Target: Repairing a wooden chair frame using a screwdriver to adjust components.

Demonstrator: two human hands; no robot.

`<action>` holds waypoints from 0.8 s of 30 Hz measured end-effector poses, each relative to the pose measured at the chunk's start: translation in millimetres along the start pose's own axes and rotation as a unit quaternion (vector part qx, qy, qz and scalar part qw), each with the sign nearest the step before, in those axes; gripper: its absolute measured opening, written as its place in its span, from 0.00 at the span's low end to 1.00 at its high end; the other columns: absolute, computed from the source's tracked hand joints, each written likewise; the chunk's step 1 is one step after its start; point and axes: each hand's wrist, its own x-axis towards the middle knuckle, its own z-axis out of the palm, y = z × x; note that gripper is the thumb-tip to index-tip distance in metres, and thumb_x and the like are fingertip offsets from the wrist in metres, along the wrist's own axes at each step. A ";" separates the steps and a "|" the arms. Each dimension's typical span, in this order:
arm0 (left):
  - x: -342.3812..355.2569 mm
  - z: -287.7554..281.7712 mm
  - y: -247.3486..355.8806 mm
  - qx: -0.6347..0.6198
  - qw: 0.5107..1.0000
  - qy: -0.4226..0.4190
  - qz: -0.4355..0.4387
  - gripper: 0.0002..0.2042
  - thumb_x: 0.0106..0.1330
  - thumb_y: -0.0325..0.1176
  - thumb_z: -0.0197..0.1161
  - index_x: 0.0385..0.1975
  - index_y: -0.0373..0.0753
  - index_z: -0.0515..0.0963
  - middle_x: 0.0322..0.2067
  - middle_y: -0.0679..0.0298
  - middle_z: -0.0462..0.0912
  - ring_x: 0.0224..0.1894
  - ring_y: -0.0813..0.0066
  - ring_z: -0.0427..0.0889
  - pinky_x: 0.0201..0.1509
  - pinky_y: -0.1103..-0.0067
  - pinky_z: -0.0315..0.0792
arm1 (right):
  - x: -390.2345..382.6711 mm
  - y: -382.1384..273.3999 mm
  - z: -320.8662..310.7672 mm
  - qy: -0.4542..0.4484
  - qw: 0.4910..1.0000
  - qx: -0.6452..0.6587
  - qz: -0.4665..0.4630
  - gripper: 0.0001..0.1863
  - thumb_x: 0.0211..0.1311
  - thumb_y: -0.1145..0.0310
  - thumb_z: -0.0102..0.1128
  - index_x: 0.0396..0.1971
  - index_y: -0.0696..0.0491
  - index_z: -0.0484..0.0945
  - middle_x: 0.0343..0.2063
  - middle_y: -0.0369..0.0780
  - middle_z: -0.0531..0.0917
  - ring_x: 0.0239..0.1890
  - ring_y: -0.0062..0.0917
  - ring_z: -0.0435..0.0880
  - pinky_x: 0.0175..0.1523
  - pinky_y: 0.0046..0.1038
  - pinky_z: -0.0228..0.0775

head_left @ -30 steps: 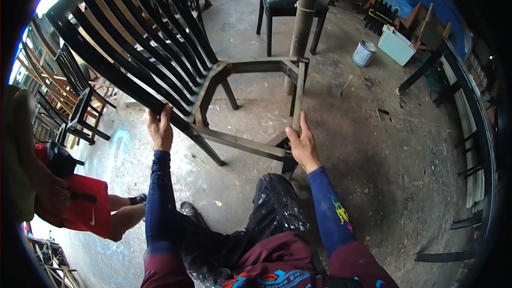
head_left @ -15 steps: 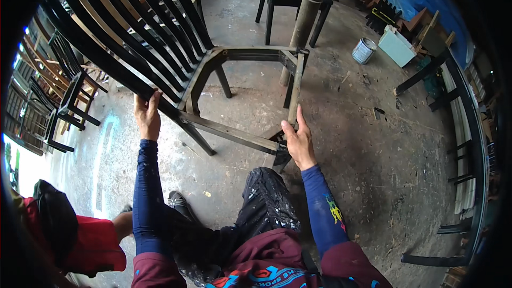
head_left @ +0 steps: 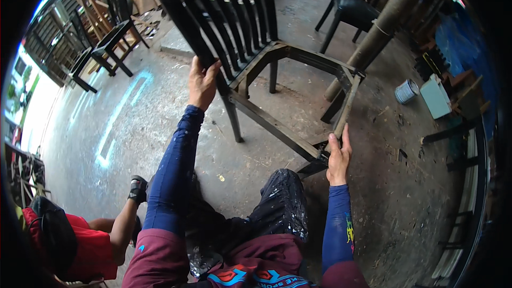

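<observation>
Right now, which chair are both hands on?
The central chair, seat frame open: left hand on its back, right hand on its front rail. The other chairs are farther off.

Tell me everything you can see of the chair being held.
The dark chair looks wooden: a tall back of curved slats, its top cropped by the picture's edge, and an open seat frame lacking a seat, with paler upper rail faces. It's roughly upright. The left hand grips a back post; the right hand holds the front rail near a corner.
</observation>
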 end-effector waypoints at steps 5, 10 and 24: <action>0.5 -2.0 -5.2 -0.009 1.000 0.012 -0.002 0.13 0.66 0.28 0.62 0.48 0.36 0.71 0.38 0.64 0.82 0.40 0.79 0.78 0.46 0.80 0.73 | -4.2 -5.0 3.6 -0.031 0.998 0.045 0.027 0.38 0.68 0.63 0.58 0.71 0.58 0.52 0.69 0.48 0.60 0.67 0.33 0.63 0.71 0.31 0.55; -0.5 -2.8 -3.6 0.006 0.999 0.032 -0.006 0.16 0.64 0.27 0.62 0.51 0.37 0.71 0.37 0.62 0.82 0.39 0.76 0.80 0.44 0.78 0.75 | -4.7 1.3 0.7 -0.026 0.997 -0.066 -0.010 0.37 0.69 0.57 0.56 0.70 0.61 0.54 0.69 0.46 0.62 0.69 0.33 0.62 0.72 0.32 0.51; 1.0 -12.7 -1.4 -0.041 0.998 -0.027 -0.047 0.19 0.63 0.28 0.64 0.53 0.36 0.71 0.42 0.60 0.83 0.45 0.74 0.80 0.51 0.77 0.74 | -26.2 117.9 -20.8 -0.156 0.964 -0.109 -0.184 0.17 0.61 0.64 0.44 0.28 0.60 0.79 0.28 0.43 0.84 0.32 0.31 0.82 0.43 0.32 0.73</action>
